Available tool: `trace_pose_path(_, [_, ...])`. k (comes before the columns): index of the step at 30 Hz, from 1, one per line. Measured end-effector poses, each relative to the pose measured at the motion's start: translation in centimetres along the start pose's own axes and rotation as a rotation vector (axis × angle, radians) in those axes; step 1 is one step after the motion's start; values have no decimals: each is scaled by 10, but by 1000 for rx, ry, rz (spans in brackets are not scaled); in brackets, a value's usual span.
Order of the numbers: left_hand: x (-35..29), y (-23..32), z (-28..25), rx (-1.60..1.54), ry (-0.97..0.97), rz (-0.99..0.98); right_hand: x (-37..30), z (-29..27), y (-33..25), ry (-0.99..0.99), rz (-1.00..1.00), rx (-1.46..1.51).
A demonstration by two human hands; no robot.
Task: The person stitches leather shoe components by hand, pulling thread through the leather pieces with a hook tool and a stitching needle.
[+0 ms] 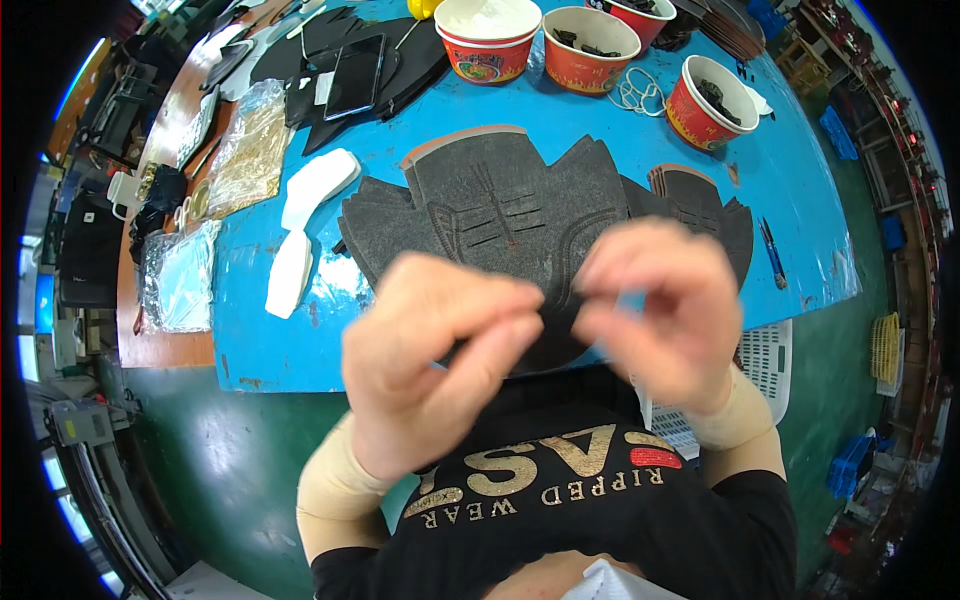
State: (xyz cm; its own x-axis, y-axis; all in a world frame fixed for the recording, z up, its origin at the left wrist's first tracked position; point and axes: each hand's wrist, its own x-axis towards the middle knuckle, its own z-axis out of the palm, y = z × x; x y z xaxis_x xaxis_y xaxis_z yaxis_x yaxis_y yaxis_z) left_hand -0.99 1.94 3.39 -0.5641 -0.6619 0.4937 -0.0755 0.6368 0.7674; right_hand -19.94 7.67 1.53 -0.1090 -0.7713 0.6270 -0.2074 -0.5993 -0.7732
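Observation:
My left hand [440,345] is closed in a pinch above the near edge of the table. Whatever sits between its thumb and forefinger is too small to make out. Facing it, my right hand [665,310] has thumb and fingers curved towards each other, smeared by motion, so its grip is unclear. Just beyond both hands lies a stack of dark grey cut pieces [500,215], shaped like shoe uppers, with slits and stitched lines. A second, smaller stack of similar pieces [695,195] is at its right, partly behind my right hand.
Paper tubs [490,55], some with small black parts, stand at the back of the blue-covered table [260,365]. White shaped pieces [290,270] and plastic bags lie left. A phone [355,75] rests on black pieces. Small snips [773,253] are right; a white basket [765,370] sits below.

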Motion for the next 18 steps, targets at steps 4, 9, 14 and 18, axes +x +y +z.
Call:
trace_pose_path(4, [-32, 0, 13, -319, 57, -107, -14, 15, -13, -144, 4, -2])
trace_pose_path(9, [-38, -7, 15, -250, 83, -26, -22, 20, -8, -121, 54, -9])
trace_pose_path(14, [-34, -10, 11, -202, 56, 41, -20, 23, -9, -90, 108, 7])
trace_pose_path(18, [-26, -10, 1, -151, -8, 98, -13, 14, -13, -206, 428, 272])
